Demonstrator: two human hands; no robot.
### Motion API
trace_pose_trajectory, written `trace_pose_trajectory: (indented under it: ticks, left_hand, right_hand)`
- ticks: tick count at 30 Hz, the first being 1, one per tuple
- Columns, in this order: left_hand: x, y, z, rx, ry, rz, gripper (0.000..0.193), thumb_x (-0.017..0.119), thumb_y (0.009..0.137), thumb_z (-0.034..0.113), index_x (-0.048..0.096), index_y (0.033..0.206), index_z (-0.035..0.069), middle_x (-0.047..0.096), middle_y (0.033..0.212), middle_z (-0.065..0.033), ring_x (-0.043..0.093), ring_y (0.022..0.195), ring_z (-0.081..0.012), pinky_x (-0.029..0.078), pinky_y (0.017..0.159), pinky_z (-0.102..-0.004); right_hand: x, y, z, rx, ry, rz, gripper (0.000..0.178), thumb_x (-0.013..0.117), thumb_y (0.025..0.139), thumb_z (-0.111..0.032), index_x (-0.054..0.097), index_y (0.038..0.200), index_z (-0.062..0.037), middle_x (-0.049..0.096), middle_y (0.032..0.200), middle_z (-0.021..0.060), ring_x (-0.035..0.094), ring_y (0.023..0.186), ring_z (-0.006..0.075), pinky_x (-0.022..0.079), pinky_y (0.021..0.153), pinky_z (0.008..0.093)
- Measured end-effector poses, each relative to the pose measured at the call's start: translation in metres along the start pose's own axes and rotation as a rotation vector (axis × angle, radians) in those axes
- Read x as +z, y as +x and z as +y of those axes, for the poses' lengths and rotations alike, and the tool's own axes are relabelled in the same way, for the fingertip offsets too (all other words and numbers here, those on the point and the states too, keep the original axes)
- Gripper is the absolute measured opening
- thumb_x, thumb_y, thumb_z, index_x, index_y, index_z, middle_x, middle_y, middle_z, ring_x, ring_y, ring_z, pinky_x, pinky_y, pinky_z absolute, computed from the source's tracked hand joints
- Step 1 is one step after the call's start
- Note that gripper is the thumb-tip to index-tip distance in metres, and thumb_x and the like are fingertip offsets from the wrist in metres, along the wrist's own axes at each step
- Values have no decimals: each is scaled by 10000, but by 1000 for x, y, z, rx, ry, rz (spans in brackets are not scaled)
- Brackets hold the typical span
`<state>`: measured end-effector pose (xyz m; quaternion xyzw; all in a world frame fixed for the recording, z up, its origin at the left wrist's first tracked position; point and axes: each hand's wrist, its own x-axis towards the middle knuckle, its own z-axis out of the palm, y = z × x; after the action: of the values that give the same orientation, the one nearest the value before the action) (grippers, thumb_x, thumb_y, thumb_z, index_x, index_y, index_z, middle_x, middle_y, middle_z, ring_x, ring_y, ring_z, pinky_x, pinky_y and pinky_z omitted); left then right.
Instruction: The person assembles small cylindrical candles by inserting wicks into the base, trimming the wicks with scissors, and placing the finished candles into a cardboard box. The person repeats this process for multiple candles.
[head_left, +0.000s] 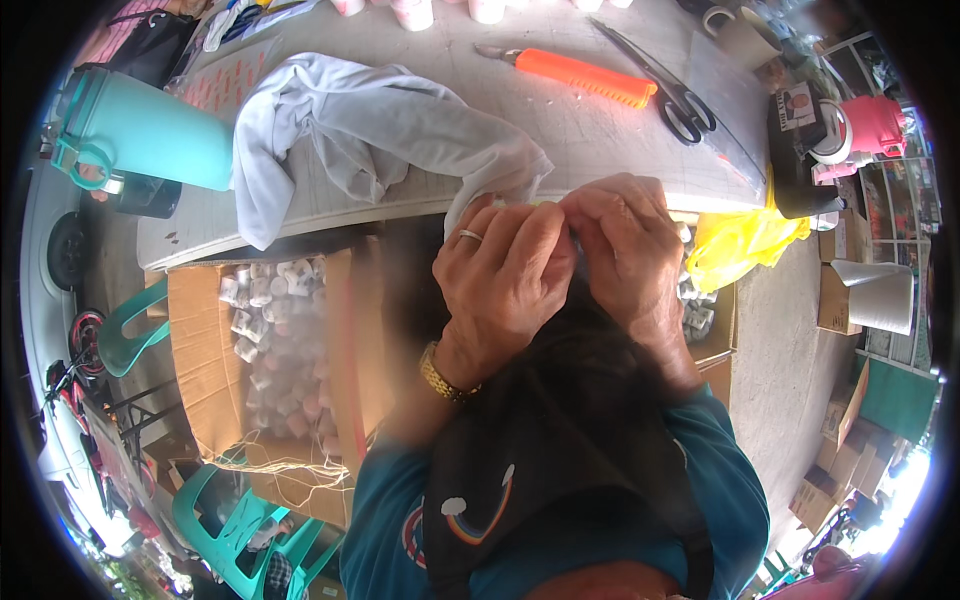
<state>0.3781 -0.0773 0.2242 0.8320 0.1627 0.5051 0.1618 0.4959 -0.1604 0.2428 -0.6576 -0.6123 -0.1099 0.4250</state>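
My left hand (503,275), with a ring on a finger and a gold watch (447,374) at the wrist, is closed in front of the table edge. Close beside it, my right hand (628,248) is closed too, the fingertips of both nearly meeting. Whatever they pinch is hidden behind the fingers. A light grey cloth (345,130) lies crumpled on the white table (455,45), its right end reaching down behind my left hand; I cannot tell whether the hand grips it. Beyond the hands lie an orange-handled cutter (585,76) and black-handled scissors (672,97).
A turquoise tumbler (150,130) stands at the table's left. Below the edge, a cardboard box (205,365) holds many small whitish pieces; another box (718,350) is at right, near a yellow plastic bag (740,245). Green chairs (225,530) stand lower left. White cups (412,12) line the far side.
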Motion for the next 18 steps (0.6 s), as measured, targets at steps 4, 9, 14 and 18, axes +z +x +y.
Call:
trace_pose_trajectory:
  ticks: [4, 9, 14, 18]
  left_hand:
    - [-3, 1, 4, -282, -215, -56, 183, 678, 711, -6, 627, 881, 38, 605, 740, -52, 556, 588, -164, 500, 635, -291]
    - [-11, 3, 11, -852, -792, -40, 85, 633, 772, -28, 623, 851, 2, 599, 714, 1, 511, 620, -30, 410, 544, -203]
    - [-16, 7, 18, -857, -794, -84, 62, 619, 817, -38, 633, 872, -14, 598, 731, 6, 502, 605, -24, 392, 530, -184]
    - [-20, 8, 23, -839, -811, -98, 57, 637, 834, -33, 646, 889, -24, 601, 733, -1, 511, 632, -23, 393, 544, -180]
  right_hand:
    - [4, -2, 1, 5, 77, 26, 260, 717, 691, 44, 626, 909, -64, 632, 851, 54, 608, 765, 253, 443, 709, 358]
    - [4, -5, -6, 10, 136, 112, 279, 746, 663, 54, 640, 897, -56, 626, 859, 59, 598, 750, 236, 472, 641, 328]
    - [-1, -3, -11, -8, 58, 105, 266, 728, 661, 99, 608, 857, -34, 630, 824, 90, 615, 701, 243, 498, 603, 333]
    - [-5, -3, -12, -48, -24, 110, 285, 725, 637, 102, 603, 855, -36, 625, 818, 83, 609, 701, 239, 492, 597, 331]
